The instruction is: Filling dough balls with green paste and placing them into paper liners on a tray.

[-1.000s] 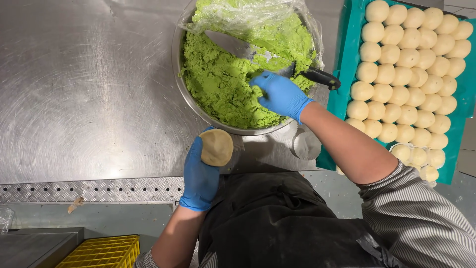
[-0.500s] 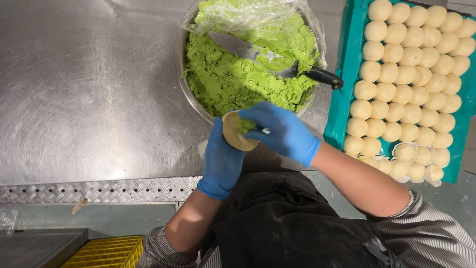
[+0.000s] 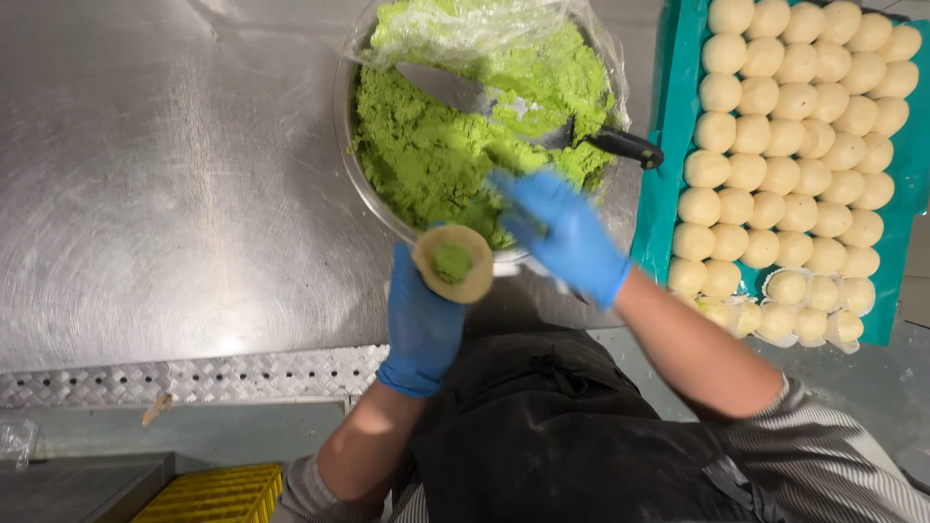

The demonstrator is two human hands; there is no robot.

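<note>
Scratched steel worktop (image 3: 174, 194) under metal bowl (image 3: 347, 145), teal tray (image 3: 668, 145) alongside

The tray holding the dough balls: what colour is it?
Teal, seen in the head view: the tray beside the bowl.

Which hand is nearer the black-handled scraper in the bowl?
Right. The right hand is over the bowl's near side, just below the scraper. The left hand sits lower, outside the rim, holding a dough disc.
</note>
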